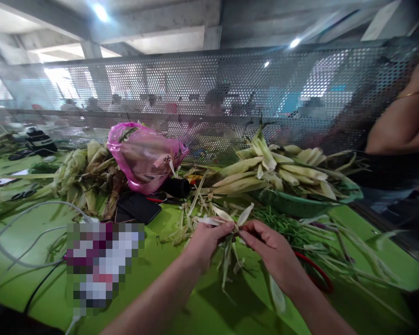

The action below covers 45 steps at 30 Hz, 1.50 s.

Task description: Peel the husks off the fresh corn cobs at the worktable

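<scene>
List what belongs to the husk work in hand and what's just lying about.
Likely in use: husk strips in the left hand and right hand; husks in the green basket.
Apparently lying about: pink bag, flat black object, white cable.

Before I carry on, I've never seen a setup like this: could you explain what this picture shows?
There is no machine here, just a person's two bare hands, seen from a camera on their head looking forward and down. The left hand and right hand pinch a bunch of pale husk strips between them. On the green table lie a pink plastic bag and, to the right, a green basket heaped with husks. Another person's arm shows at far right.
</scene>
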Available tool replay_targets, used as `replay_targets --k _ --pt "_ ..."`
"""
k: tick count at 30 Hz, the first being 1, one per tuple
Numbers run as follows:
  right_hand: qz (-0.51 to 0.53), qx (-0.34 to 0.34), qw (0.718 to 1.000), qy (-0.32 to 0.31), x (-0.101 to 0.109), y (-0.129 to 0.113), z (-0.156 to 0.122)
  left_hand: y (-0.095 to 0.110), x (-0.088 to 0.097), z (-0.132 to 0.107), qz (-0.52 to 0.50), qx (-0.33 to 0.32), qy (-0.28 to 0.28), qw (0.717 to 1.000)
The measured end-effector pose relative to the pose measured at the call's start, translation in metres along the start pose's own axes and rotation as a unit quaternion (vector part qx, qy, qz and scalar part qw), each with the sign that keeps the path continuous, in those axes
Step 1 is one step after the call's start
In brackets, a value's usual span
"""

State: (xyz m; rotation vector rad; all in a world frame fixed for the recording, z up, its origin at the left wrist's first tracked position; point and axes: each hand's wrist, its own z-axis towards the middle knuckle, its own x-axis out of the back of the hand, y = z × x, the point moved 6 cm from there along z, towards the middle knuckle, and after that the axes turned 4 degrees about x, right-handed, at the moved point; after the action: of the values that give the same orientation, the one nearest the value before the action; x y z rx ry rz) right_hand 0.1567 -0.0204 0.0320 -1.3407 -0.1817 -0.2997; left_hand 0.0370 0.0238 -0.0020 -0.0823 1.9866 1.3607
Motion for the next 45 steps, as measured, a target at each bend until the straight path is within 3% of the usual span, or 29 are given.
replay_targets --k 3,9,17,20,23,30,35,38,42,45 --pt "-0.031 0.009 0.999 0.004 0.002 -0.005 -0.001 0.005 -0.001 -0.002 0.031 0.014 -0.003 0.999" --pt "-0.057 0.028 0.998 0.027 0.003 -0.011 -0.002 0.016 -0.003 -0.001 0.118 -0.060 -0.020 0.991" --pt "0.001 -0.020 1.000 -0.021 -0.009 0.011 -0.002 0.014 -0.004 -0.005 0.035 -0.089 0.032 0.995" --pt "0.029 -0.034 0.999 -0.011 -0.005 0.010 -0.002 0.014 -0.007 -0.005 0.057 -0.078 0.016 0.995" --pt "0.038 -0.009 0.999 0.036 0.005 0.002 -0.002 0.015 -0.009 -0.005 0.099 -0.087 -0.002 0.991" --pt "-0.057 0.010 0.993 0.098 0.017 -0.002 -0.002 0.010 -0.016 -0.003 0.175 -0.080 -0.086 0.978" --pt "0.003 -0.022 0.999 0.047 0.011 0.002 0.003 0.011 -0.014 -0.001 0.258 -0.109 -0.083 0.956" --pt "0.007 -0.004 1.000 0.026 0.008 -0.002 0.004 0.011 -0.018 -0.004 0.291 -0.122 -0.094 0.944" --pt "-0.071 0.035 0.993 0.084 0.013 -0.007 0.003 0.009 -0.022 -0.008 0.310 -0.107 -0.101 0.939" --pt "-0.057 0.022 0.992 0.107 0.015 -0.005 0.002 0.007 -0.023 -0.009 0.275 -0.072 -0.098 0.954"
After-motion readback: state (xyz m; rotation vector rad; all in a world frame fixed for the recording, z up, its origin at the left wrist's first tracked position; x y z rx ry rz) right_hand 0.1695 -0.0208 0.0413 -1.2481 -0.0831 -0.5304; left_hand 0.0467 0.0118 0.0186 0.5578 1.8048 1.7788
